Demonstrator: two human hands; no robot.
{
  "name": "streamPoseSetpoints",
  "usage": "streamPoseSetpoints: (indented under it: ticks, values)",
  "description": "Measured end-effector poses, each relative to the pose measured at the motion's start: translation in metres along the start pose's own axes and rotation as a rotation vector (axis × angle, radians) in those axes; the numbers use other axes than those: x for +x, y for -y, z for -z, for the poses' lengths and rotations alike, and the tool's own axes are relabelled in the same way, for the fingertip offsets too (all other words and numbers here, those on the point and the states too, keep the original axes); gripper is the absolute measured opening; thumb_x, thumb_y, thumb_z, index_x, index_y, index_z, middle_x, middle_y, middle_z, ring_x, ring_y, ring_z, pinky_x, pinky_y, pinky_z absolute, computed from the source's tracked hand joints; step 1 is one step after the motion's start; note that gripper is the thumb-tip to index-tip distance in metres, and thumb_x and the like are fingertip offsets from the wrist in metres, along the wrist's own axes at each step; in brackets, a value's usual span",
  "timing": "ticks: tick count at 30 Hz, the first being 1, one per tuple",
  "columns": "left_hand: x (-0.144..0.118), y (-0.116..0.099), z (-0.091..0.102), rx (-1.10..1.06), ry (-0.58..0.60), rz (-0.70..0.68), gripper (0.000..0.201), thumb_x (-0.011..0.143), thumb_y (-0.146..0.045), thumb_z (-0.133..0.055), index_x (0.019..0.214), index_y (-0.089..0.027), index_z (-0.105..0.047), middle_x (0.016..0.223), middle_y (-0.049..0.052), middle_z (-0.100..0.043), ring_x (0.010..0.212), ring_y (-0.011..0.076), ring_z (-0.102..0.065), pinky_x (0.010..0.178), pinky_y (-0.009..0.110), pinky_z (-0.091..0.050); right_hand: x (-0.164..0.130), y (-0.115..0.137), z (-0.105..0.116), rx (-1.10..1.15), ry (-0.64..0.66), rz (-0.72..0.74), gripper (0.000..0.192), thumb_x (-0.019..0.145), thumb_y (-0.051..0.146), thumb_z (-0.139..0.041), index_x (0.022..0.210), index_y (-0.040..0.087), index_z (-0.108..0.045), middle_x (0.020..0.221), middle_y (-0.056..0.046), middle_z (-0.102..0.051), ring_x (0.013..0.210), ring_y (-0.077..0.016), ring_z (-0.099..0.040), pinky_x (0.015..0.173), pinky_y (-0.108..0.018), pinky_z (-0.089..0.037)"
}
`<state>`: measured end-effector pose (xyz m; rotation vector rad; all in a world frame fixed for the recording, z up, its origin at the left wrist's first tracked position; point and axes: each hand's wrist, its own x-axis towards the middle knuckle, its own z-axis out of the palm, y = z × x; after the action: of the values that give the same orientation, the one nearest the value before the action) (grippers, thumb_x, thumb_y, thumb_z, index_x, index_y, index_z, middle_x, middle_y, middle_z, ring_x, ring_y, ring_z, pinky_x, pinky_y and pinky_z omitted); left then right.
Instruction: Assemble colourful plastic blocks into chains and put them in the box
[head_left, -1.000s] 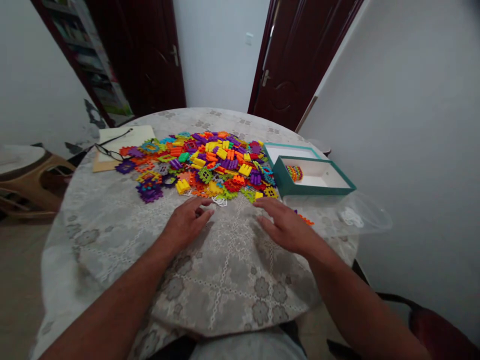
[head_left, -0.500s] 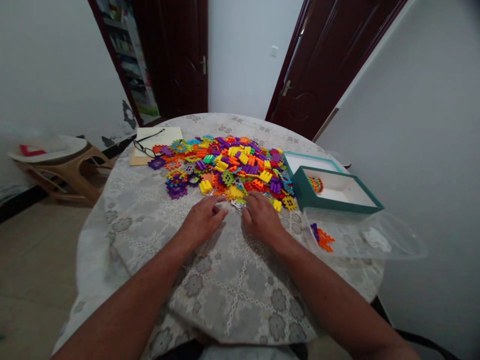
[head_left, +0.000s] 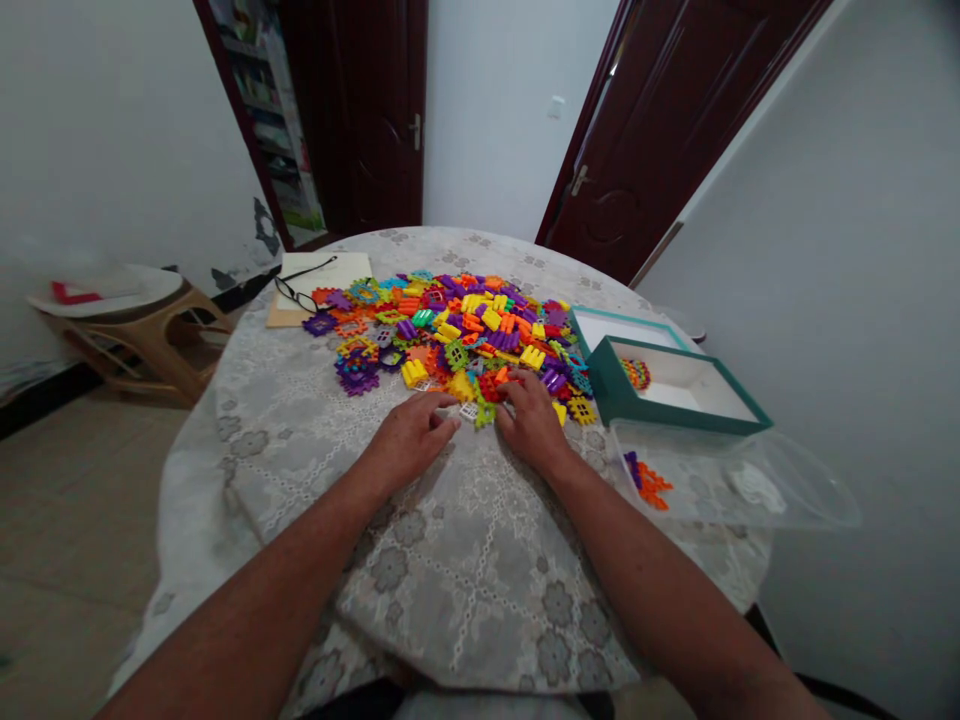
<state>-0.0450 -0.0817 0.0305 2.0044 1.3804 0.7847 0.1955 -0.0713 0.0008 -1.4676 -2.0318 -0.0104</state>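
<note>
Colourful plastic building pieces (head_left: 469, 325) lie heaped in the middle of the table. At the heap's near edge rests my left hand (head_left: 412, 435), thumb and fingers apart, with nothing between them. My right hand (head_left: 531, 420) reaches into the front of the heap, its fingers bent but apart over a red piece (head_left: 491, 384); whether they grip it is not clear. Between the hands lie a white lattice piece (head_left: 469, 411) and a lime green piece (head_left: 485, 412). A yellow piece (head_left: 559, 412) sits just right of my right hand.
On the right stand a green box (head_left: 622, 395) with a beaded ring inside, its lid (head_left: 626, 325), and a clear plastic tray (head_left: 697, 500) holding orange, purple and white pieces. Glasses (head_left: 296, 295) lie on papers (head_left: 341, 268) at the back left. A stool (head_left: 150, 340) is beyond the table.
My right hand has shifted slightly right and forward into the heap, uncovering the lime green piece. My left hand stays nearly in place. The whole view has tilted a little.
</note>
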Motion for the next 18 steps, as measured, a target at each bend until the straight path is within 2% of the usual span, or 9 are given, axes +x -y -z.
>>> streamPoseSetpoints:
  ticks: [5,9,11,14,18]
  values:
    - [0.0,0.006,-0.002,-0.028,-0.017,0.003,0.04,0.092,-0.032,-0.066,0.13,-0.021,-0.07,0.118,0.008,-0.078,0.092,0.0203,-0.074,0.088,0.033,-0.056,-0.013,0.021,0.004,0.175,0.072,0.133,0.017,0.095,0.016,-0.061,0.108,0.02,-0.07,0.132,-0.014,-0.059,0.126,-0.0258,-0.057,0.11,-0.042,-0.049]
    - [0.0,0.006,-0.001,-0.014,-0.021,0.022,0.046,0.091,-0.029,-0.067,0.137,-0.022,-0.066,0.11,0.006,-0.078,0.087,0.0202,-0.072,0.083,0.033,-0.054,-0.016,0.033,0.008,0.288,0.125,0.142,0.014,0.096,0.017,-0.058,0.105,0.022,-0.068,0.128,-0.012,-0.06,0.121,-0.022,-0.059,0.105,-0.036,-0.05]
    - [0.0,0.006,0.0,-0.014,-0.021,0.013,0.047,0.091,-0.029,-0.068,0.138,-0.022,-0.065,0.11,0.007,-0.078,0.088,0.0207,-0.072,0.083,0.034,-0.054,-0.014,0.033,0.009,0.311,0.106,0.081,0.011,0.095,0.019,-0.059,0.102,0.022,-0.066,0.118,-0.01,-0.063,0.113,-0.0217,-0.062,0.098,-0.034,-0.052]
    - [0.001,0.006,-0.001,-0.04,-0.018,0.005,0.051,0.091,-0.03,-0.069,0.142,-0.025,-0.062,0.109,0.007,-0.078,0.089,0.0212,-0.073,0.083,0.034,-0.054,-0.012,0.026,0.007,0.312,0.004,-0.093,0.012,0.091,0.023,-0.059,0.102,0.021,-0.064,0.102,-0.006,-0.066,0.093,-0.0206,-0.063,0.086,-0.033,-0.052]
    - [0.004,0.008,-0.002,-0.009,-0.021,-0.015,0.052,0.092,-0.028,-0.067,0.144,-0.028,-0.061,0.108,0.007,-0.077,0.091,0.0222,-0.073,0.084,0.035,-0.054,-0.009,0.01,0.003,0.433,-0.119,-0.331,0.031,0.092,0.03,-0.057,0.121,0.019,-0.064,0.106,-0.006,-0.071,0.087,-0.0198,-0.065,0.082,-0.034,-0.053]
